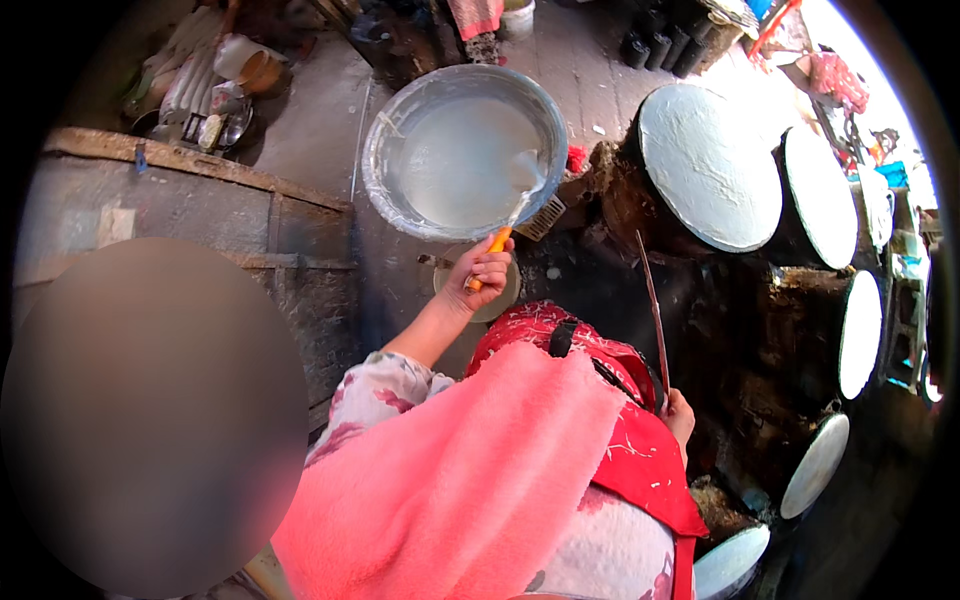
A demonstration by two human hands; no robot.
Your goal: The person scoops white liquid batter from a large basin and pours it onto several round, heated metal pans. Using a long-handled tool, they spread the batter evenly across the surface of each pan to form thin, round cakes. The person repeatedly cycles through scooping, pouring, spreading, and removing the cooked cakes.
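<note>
My left hand (482,272) is closed around the orange handle of a ladle (503,238), whose pale-coated end reaches over the right side of a wide grey basin (382,190). Milky white liquid (465,155) fills much of that basin. Low on the right of my body, my right hand (679,417) grips a long thin stick (652,310) that points up and away from me. Part of this hand is hidden behind my red apron (650,470). Below the basin, a smaller pale bowl or bucket (505,292) is partly covered by my left hand.
Dark drums with round white tops curve along my right, including a large near top (710,168) and a second top (820,197). A wooden-edged partition (200,172) stands to the left. Dark cylinders (665,50) lie at the back, and a red cloth (838,82) hangs far right.
</note>
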